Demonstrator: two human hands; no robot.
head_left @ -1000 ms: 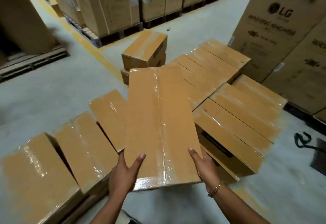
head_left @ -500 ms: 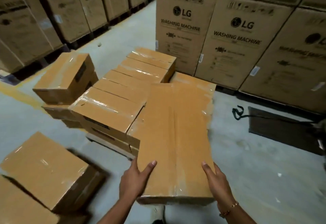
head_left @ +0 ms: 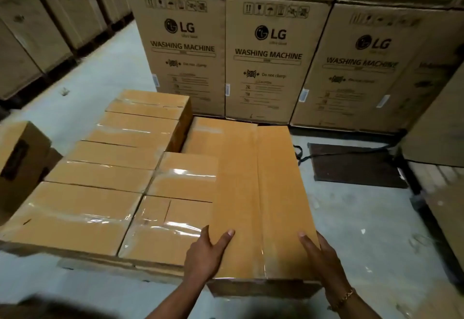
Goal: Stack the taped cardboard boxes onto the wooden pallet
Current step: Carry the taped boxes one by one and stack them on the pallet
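Cardboard: one taped box (head_left: 261,188) in the grip of left hand (head_left: 206,256) and right hand (head_left: 324,261).

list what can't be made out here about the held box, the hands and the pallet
All head view.
Pallet: hidden under the stacked boxes.
Held box: underside hidden by its top, so contact below is unclear.
Left hand, right hand: fingertips hidden by the box sides.
Carton fine print: too small, blurred.
Left box: cut by the frame edge.
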